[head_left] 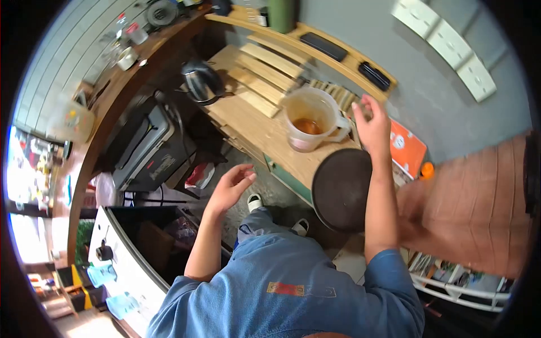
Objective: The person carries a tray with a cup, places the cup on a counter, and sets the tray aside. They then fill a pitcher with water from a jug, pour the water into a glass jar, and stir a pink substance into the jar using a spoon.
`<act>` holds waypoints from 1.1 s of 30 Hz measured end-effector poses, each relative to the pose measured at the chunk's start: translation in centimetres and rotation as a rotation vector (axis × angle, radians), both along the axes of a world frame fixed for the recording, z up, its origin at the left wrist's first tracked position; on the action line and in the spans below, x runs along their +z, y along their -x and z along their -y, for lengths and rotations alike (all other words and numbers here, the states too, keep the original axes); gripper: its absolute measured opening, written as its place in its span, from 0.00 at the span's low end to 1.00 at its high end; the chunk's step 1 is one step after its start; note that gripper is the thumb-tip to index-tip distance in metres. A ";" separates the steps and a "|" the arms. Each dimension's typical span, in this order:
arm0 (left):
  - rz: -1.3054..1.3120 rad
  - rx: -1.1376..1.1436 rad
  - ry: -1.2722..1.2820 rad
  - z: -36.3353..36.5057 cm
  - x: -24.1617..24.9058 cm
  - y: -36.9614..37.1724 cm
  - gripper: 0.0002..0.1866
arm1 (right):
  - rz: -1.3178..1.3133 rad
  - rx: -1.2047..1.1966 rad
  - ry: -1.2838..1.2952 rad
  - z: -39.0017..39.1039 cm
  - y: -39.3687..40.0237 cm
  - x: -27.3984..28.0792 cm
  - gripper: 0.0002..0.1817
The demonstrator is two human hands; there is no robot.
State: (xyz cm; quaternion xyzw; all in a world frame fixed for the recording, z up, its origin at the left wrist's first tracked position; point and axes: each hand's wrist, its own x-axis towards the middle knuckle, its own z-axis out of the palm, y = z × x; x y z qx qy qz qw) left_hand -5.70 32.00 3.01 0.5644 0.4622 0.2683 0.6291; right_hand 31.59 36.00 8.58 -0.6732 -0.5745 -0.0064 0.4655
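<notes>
A translucent pitcher (pixel 307 119) with some amber-brown liquid in its bottom stands on the wooden counter (pixel 270 132), its handle turned to the right. Just right of that handle is my right hand (pixel 372 121), raised with its fingers curved and apart, holding nothing. My left hand (pixel 232 187) hovers in front of the counter's near edge, fingers apart, with nothing in it. A dark round lid or tray (pixel 342 190) lies beneath my right forearm, at the counter's right part.
A kettle (pixel 202 83) and a slatted wooden rack (pixel 262 76) are at the counter's back left. An orange card (pixel 407 149) leans by the wall. An open bin-like container (pixel 155 239) and a grey cooler box (pixel 147 147) stand at the left.
</notes>
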 end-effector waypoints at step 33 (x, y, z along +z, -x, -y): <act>0.182 0.987 -0.065 -2.5 5.7 24.6 0.17 | 0.621 -0.521 0.778 -25.1 7.0 4.4 0.54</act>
